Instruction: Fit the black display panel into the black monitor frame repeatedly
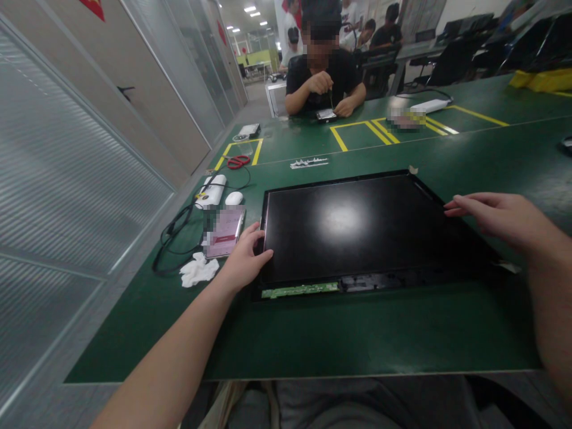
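A large flat display panel (322,238) with a dark glossy face and black frame lies on the green table in front of me. A green circuit strip (299,291) runs along its near edge at the left. At the panel's left edge, my left hand (247,257) has its thumb on top and its fingers round the side. My right hand (498,217) is at the right edge, thumb and fingers drawn together there. Its fingertips meet the frame, though their exact hold is partly hidden. Pale bits of tape (413,170) stick to the far right corner.
Left of the panel are crumpled tissue (199,270), a phone (224,231), a white mouse (234,198), a white device (211,192) with black cables and red-handled scissors (238,161). White scraps (309,162) lie beyond it. Across the table (375,345), a person (325,77) handles a small device.
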`<state>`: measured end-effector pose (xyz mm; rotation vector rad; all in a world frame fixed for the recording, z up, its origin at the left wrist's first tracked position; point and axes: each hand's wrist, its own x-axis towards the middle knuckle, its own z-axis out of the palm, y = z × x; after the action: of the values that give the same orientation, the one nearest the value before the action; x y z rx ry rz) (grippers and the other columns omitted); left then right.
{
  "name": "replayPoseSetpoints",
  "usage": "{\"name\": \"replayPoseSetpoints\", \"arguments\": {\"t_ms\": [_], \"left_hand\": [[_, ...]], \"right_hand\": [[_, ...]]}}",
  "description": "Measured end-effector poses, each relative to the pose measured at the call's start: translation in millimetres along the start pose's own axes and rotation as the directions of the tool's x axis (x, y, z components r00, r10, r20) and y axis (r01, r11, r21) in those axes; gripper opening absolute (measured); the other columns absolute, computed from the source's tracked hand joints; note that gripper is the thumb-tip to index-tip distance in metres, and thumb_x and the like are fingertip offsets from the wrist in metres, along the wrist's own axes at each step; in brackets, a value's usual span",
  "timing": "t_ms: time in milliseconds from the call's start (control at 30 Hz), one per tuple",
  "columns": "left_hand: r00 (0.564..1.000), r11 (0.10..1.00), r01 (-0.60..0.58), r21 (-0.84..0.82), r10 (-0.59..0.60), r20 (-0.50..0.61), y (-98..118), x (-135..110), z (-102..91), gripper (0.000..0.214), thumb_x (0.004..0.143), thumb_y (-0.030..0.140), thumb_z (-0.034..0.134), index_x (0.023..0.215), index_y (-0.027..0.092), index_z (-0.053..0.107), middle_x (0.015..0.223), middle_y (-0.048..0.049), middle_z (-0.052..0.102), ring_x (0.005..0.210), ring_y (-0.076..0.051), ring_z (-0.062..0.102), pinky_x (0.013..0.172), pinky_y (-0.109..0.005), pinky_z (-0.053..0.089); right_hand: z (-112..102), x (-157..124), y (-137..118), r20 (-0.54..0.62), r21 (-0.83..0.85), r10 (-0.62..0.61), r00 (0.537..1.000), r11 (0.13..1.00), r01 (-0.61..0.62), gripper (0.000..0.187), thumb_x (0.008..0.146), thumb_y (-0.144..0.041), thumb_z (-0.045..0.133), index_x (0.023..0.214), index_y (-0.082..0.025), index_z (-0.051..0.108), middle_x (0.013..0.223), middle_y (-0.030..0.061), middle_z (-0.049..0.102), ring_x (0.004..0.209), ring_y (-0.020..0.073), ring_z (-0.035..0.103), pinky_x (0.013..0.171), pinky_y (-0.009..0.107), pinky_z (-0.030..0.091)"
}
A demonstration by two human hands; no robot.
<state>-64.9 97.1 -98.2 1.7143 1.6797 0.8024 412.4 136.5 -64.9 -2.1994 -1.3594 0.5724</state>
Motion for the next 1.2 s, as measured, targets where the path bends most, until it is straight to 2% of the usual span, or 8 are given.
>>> {"name": "replayPoseSetpoints", "arguments": {"t_ms": [267, 567, 867, 1200], "left_hand": [[0.999, 0.998, -0.037, 0.048, 0.037, 0.007, -2.4, -0.6, -1.0, 0.042, 0.078, 0.024, 0.064, 0.119, 0.015, 0.063, 0.162, -0.0193, 0.033, 0.149, -0.031, 0.036, 0.119, -0.049, 0.034], [0.999, 0.99, -0.018, 0.143, 0.013, 0.034, 2.4, -0.4, -1.7, 0.046, 0.079, 0.025, 0.063, 0.123, 0.013, 0.062, 0.163, -0.0222, 0.031, 0.151, -0.031, 0.031, 0.121, -0.05, 0.03], [0.999, 0.983, -0.029, 0.182, 0.025, 0.024, 1.9, -1.6, -2.4, 0.05, 0.08, 0.025, 0.063, 0.128, 0.012, 0.061, 0.162, -0.0213, 0.034, 0.15, -0.032, 0.033, 0.122, -0.049, 0.029], [0.995, 0.983, -0.1, 0.154, 0.097, 0.023, 1.6, -4.3, -2.7, 0.064, 0.083, 0.027, 0.061, 0.145, 0.015, 0.048, 0.162, -0.0206, 0.033, 0.151, -0.031, 0.03, 0.119, -0.052, 0.034]], "right_hand": [[-1.6, 0.5, 1.2, 0.006, 0.0, -0.007, 1.0, 1.0, 0.007, 0.049, 0.07, -0.061, 0.055, 0.096, -0.024, 0.075, 0.103, 0.0072, 0.077, 0.09, 0.0263, 0.061, 0.069, 0.037, 0.044], [-2.2, 0.2, -1.1, 0.009, -0.031, -0.038, 0.999, 0.999, 0.038, 0.056, 0.065, -0.065, 0.055, 0.096, -0.023, 0.075, 0.099, 0.0097, 0.078, 0.077, 0.0256, 0.059, 0.069, 0.04, 0.043], [-2.2, -3.9, -5.6, -0.006, -0.061, -0.043, 0.999, 0.997, 0.043, 0.05, 0.067, -0.064, 0.057, 0.09, -0.024, 0.075, 0.094, 0.0085, 0.077, 0.083, 0.0268, 0.062, 0.076, 0.041, 0.045], [-2.4, -2.6, -5.2, -0.031, -0.12, -0.089, 0.996, 0.989, 0.084, 0.04, 0.064, -0.057, 0.059, 0.084, -0.026, 0.075, 0.091, 0.0074, 0.078, 0.096, 0.0335, 0.065, 0.087, 0.045, 0.045]]}}
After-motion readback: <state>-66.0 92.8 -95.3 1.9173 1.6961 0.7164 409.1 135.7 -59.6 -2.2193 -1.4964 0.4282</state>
